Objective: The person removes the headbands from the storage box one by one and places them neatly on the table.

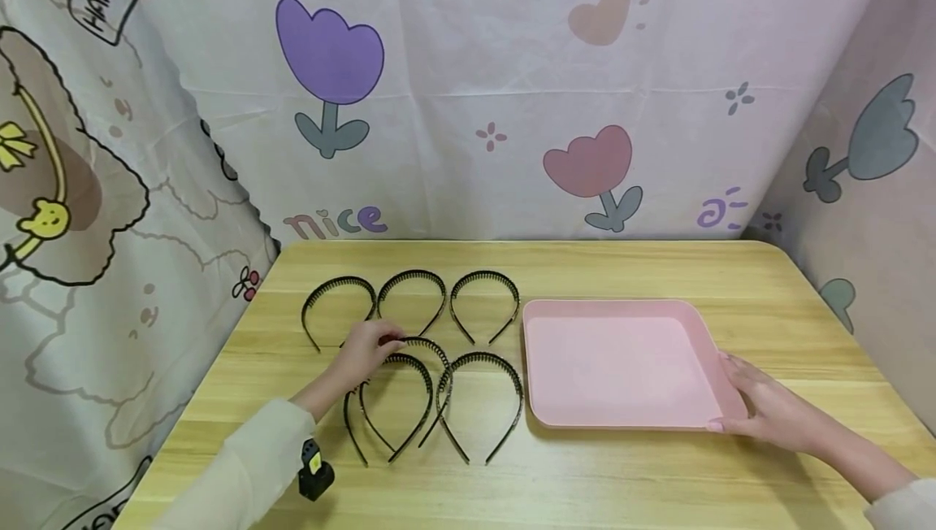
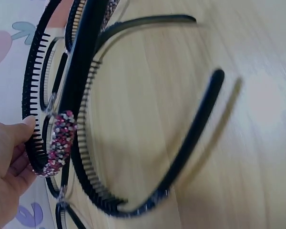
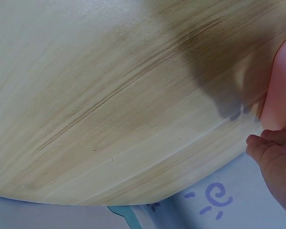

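Observation:
My left hand [image 1: 369, 345] pinches a black toothed headband [image 1: 433, 346] above the front row. In the left wrist view, my thumb and fingers hold this headband [image 2: 32, 90] beside its patch of pink and silver stones. Below it, overlapping in the head view, lie a front headband [image 1: 430, 400] and another headband [image 1: 521, 400] to its right. Grasping the right end of a shallow pink tray [image 1: 621, 367], my right hand [image 1: 768, 404] has its thumb at the near corner and fingers along the side. The right wrist view shows only part of that hand and the tray's side.
Three more headbands stand in a back row: a left one [image 1: 338, 280], a middle one [image 1: 412, 274] and a right one [image 1: 485, 275]. The wooden table [image 1: 585, 481] meets a printed cloth [image 1: 453, 42] behind and at both sides.

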